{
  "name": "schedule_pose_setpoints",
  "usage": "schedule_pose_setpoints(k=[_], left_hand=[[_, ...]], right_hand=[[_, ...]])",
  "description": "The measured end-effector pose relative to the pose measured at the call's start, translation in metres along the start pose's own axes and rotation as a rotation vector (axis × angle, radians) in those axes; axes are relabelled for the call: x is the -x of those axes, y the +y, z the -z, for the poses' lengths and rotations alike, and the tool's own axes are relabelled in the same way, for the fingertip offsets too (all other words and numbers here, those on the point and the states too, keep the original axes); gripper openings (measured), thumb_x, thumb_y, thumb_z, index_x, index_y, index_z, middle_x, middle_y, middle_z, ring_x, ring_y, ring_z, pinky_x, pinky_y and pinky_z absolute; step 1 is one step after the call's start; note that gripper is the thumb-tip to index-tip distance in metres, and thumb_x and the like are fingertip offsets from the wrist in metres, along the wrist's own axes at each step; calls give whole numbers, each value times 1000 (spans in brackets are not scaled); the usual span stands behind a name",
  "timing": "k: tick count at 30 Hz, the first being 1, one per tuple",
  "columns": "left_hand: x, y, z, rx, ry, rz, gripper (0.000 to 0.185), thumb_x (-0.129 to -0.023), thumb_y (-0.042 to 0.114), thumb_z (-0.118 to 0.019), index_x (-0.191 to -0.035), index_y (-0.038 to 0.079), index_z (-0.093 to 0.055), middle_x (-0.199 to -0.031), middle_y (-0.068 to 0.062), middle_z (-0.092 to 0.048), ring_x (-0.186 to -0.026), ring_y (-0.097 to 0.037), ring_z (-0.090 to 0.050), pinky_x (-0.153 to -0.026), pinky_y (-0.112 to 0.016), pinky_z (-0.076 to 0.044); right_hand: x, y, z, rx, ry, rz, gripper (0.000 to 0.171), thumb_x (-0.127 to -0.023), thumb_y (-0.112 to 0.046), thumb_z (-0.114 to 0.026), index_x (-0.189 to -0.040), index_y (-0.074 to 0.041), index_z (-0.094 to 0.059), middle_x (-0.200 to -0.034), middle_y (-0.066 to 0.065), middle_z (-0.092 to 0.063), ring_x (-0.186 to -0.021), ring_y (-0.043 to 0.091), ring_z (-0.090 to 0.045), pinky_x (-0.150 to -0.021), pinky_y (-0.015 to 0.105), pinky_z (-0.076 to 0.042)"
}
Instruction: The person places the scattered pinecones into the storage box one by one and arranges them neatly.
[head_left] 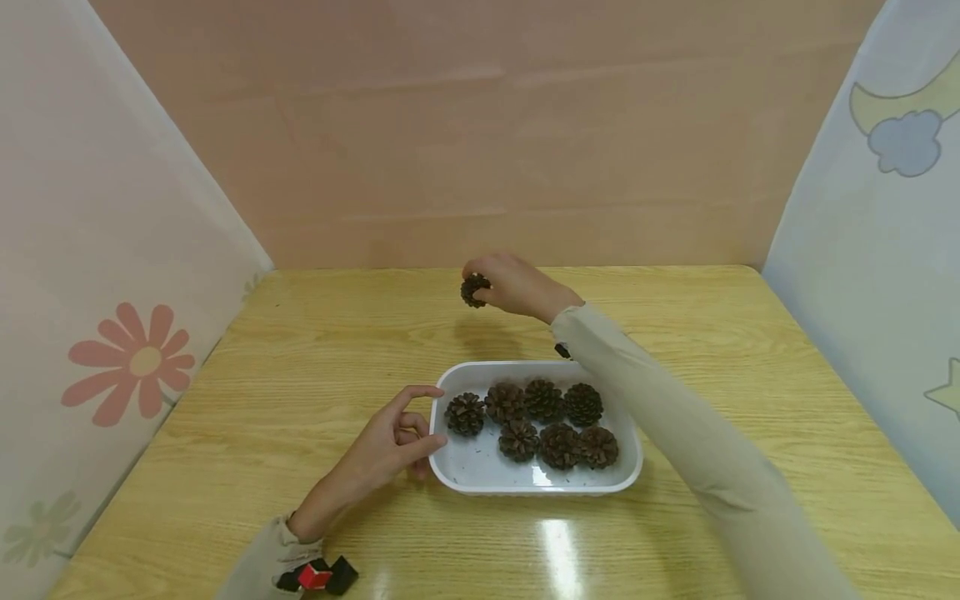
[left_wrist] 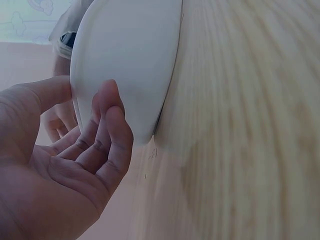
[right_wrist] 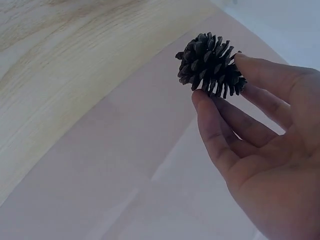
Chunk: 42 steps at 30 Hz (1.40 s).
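Observation:
My right hand [head_left: 517, 286] pinches a dark brown pine cone [right_wrist: 210, 65] between thumb and fingertips. It hangs above the far part of the table, beyond the white tray [head_left: 480, 483], and casts a shadow below. In the right wrist view the pine cone's open scales show clearly. Several more pine cones [head_left: 519, 440] lie in the tray, grouped at its middle and right, with one nearer the left end. At the tray's left end, my left hand [left_wrist: 75, 165] holds the rim with thumb and index finger, its other fingers curled by the outer wall.
The tray stands on a light wood table [head_left: 337, 333]. A pinkish-orange backdrop [head_left: 480, 150] rises behind the far edge. White printed panels flank both sides, one with a red flower [head_left: 146, 362], the other with a moon and cloud [head_left: 905, 143].

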<state>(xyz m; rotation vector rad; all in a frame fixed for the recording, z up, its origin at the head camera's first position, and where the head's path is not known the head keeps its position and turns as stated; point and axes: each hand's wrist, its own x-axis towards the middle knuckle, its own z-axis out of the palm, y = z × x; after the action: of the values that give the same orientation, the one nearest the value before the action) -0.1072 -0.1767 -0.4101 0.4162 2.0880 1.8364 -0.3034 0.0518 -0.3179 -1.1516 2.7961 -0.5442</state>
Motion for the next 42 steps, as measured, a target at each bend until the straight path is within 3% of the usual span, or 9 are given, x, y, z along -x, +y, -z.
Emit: schedule_pose_setpoints(k=[5, 11, 20, 28, 35, 42], left_hand=[[-1, -1, 1, 1, -3, 3, 59, -95, 13, -70, -146, 11, -39, -87, -27, -61, -58, -34, -66, -54, -50, -57], [-1, 0, 2, 6, 3, 12, 60, -95, 13, -70, -146, 11, -39, -85, -21, -61, -58, -35, -66, -54, -50, -58], [-1, -1, 4, 1, -3, 11, 59, -95, 14, -70, -146, 12, -39, -88, -28, -60, -60, -38, -65, -54, -50, -58], [-1, 0, 5, 1, -4, 24, 60, -95, 16, -70, -146, 10, -38, -89, -29, -60, -60, -36, -66, -55, -48, -58], [-3, 0, 5, -4, -12, 19, 59, -96, 16, -69, -146, 11, -39, -86, -23, -60, -60, -39, -65, -55, -48, -58], [-3, -1, 5, -17, -7, 20, 58, -95, 15, -70, -145, 11, -40, -86, -26, -60, -59, -36, -65, -53, -46, -58]], right_hand=[[13, -3, 5, -19, 19, 29, 37, -96, -14, -69, -131, -8, -61, -130, 8, -62, -117, 24, -59, -98, 40, -50], [28, -8, 9, -27, 42, 64, 35, -95, -14, -69, -129, -8, -62, -126, 6, -64, -113, 20, -61, -94, 38, -52], [50, -20, 12, -46, 88, 161, 32, -95, -11, -70, -126, -7, -65, -118, 4, -68, -106, 18, -63, -91, 37, -53], [75, -38, 7, -23, 70, 197, 32, -94, -10, -70, -126, -7, -64, -114, 2, -69, -102, 14, -65, -86, 32, -55], [100, -47, 3, 10, 79, 211, 32, -94, -12, -71, -126, -10, -64, -116, 0, -68, -107, 15, -64, -91, 34, -54], [121, -57, -5, 8, 104, 252, 33, -94, -11, -72, -125, -11, -63, -117, 1, -68, -106, 16, -64, -89, 34, -55]])
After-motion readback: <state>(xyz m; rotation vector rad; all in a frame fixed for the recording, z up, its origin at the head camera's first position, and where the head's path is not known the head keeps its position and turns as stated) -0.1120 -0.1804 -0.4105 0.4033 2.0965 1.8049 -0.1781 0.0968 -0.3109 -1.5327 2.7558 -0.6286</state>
